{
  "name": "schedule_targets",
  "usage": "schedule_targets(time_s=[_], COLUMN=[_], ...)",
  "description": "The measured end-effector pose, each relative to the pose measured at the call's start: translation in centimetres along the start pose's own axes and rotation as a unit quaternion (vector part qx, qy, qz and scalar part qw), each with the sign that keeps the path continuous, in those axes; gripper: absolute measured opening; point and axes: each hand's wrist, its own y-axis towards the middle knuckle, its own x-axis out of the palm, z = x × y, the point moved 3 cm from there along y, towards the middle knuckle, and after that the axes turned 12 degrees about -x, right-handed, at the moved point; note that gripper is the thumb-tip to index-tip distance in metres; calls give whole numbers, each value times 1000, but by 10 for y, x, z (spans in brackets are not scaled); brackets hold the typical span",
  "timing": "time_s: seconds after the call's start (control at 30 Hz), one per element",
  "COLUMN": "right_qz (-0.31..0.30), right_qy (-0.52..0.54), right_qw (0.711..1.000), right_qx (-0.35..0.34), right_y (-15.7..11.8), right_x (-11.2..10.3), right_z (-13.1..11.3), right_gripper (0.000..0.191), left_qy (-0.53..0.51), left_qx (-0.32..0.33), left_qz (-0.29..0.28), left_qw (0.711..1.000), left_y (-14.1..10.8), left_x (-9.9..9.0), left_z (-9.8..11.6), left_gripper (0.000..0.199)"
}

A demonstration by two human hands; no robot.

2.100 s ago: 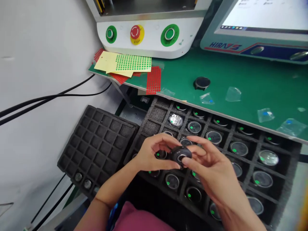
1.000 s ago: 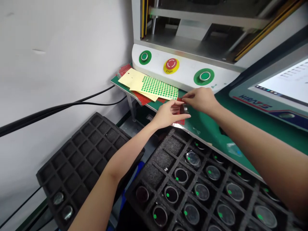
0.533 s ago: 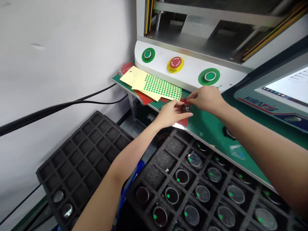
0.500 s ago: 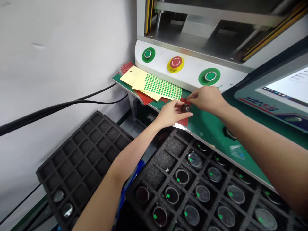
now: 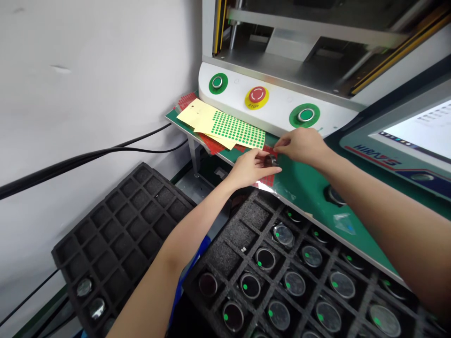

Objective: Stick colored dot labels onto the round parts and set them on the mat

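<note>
My left hand (image 5: 248, 166) holds a small dark round piece (image 5: 270, 160), like a watch case, between thumb and fingers. Under it lies a sheet of red stickers (image 5: 267, 180). My right hand (image 5: 299, 142) is in a pinch just to the right, its fingertips at the upper edge of the red sheet; what is between them is too small to tell. Beyond my left hand, a sheet of green dot stickers (image 5: 239, 127) rests on yellow backing paper (image 5: 197, 115). Another dark round piece (image 5: 334, 195) sits on the green mat, partly behind my right forearm.
A black foam tray (image 5: 225, 257) in front holds several round glass-faced pieces, most with green dots. Another foam tray (image 5: 121, 213) at left holds a few. Behind stands a press with a red stop button (image 5: 257, 95), beside a monitor (image 5: 419, 141). Black cables (image 5: 116, 149) cross at left.
The view has shifted slightly. Both hands keep almost the same position, the left still holding the dark round piece and the right still pinching beside it.
</note>
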Motion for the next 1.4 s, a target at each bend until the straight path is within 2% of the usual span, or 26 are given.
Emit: schedule_targets(time_s=[0.17, 0.27, 0.37, 0.5, 0.53, 0.63, 0.73, 0.8, 0.93, 1.07, 1.13, 1.27, 1.4], right_qz=[23, 101, 233, 294, 293, 241, 195, 179, 158, 154, 123, 27, -12], right_qy=[58, 141, 266, 446, 523, 678, 770, 803, 831, 835, 844, 884, 901], right_qw=[998, 984, 934, 843, 799, 694, 607, 568, 533, 527, 522, 467, 432], right_qx=[-24, -51, -47, -67, -53, -22, 9, 20, 7, 13, 13, 5, 17], right_y=[2, -15, -67, -172, -196, -249, -278, -290, -309, -324, -330, -338, -341], right_x=[-5, -23, -40, -39, -35, -21, -12, -7, -1, 5, 10, 18, 21], right_z=[-2, -10, -20, -38, -42, -54, -63, -67, -74, -70, -65, -61, -60], right_gripper=[13, 15, 7, 26, 24, 26, 28, 27, 19, 16, 11, 3, 8], left_qy=[15, 28, 35, 45, 51, 66, 103, 130, 177, 256, 276, 301, 299], left_qx=[18, 36, 112, 300, 328, 362, 368, 373, 379, 421, 430, 433, 440], left_qz=[13, 10, -46, -133, -144, -136, -104, -96, -94, -88, -87, -81, -83], left_qw=[1000, 999, 992, 944, 932, 920, 918, 914, 903, 865, 855, 846, 842], left_y=[4, -4, -35, -106, -123, -165, -189, -200, -213, -223, -227, -232, -234], left_x=[-3, -2, 6, 29, 34, 48, 56, 59, 67, 76, 79, 84, 86], left_z=[-1, 7, 19, 29, 28, 20, 7, 0, -3, 2, 4, 7, 6], left_gripper=[43, 42, 50, 56, 55, 62, 68, 68, 64, 59, 57, 50, 44])
